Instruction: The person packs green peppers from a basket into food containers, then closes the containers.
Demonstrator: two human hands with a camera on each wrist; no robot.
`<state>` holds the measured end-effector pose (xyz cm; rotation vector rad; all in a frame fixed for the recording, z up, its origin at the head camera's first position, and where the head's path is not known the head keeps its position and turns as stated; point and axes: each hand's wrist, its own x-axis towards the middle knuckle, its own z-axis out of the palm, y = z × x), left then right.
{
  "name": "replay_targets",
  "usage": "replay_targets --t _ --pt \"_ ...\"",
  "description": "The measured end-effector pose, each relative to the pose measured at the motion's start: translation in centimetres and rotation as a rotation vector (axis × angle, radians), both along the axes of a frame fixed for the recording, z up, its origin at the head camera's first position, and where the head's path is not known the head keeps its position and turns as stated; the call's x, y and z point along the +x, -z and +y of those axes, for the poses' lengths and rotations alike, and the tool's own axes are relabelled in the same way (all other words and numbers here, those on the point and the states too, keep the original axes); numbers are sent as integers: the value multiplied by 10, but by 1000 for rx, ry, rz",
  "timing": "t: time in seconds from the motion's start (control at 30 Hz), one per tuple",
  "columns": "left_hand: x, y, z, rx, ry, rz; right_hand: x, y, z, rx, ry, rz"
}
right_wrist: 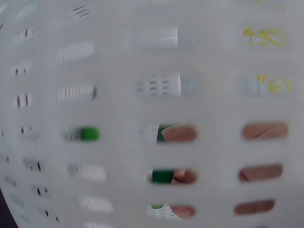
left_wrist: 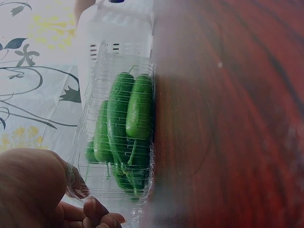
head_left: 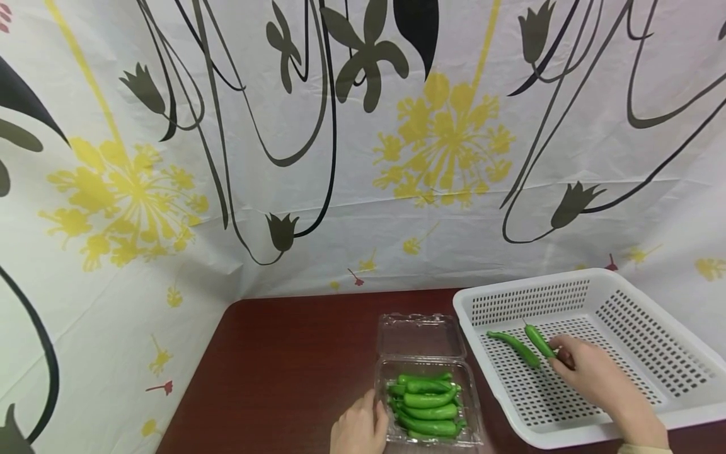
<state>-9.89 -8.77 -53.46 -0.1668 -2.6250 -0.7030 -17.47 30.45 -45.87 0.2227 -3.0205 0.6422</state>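
Note:
Inside the white perforated basket [head_left: 618, 430], my right hand [head_left: 592, 372] pinches one end of a green chili pepper [head_left: 537, 340] between thumb and fingers. A second, slightly bent chili pepper [head_left: 513, 345] lies on the basket floor to its left. My left hand [head_left: 358, 425] grips the left edge of a clear plastic clamshell box [head_left: 474, 410], its lid [head_left: 421, 337] folded back. Several green chili peppers [left_wrist: 119, 118] lie stacked in the box, mostly crosswise. In the right wrist view the basket wall [right_wrist: 118, 156] covers most of my right hand [right_wrist: 180, 134] and the pepper.
The dark red-brown table [head_left: 283, 372] carries the box, with the basket close on its right. Behind and to the left hangs a white cloth [head_left: 351, 176] printed with flowers. The basket's raised rim stands between the box and my right hand.

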Motion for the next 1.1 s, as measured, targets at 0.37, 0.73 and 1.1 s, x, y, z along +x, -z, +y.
replay_targets --t 0.37,0.73,1.1 --pt "-1 1 1 5 -4 -8 4 -6 -10 0 -20 79" --pt "-2 0 2 15 -4 -28 6 -10 -17 -27 -46 97" --pt "-1 0 1 13 -5 -25 10 -15 -26 -41 -46 89"
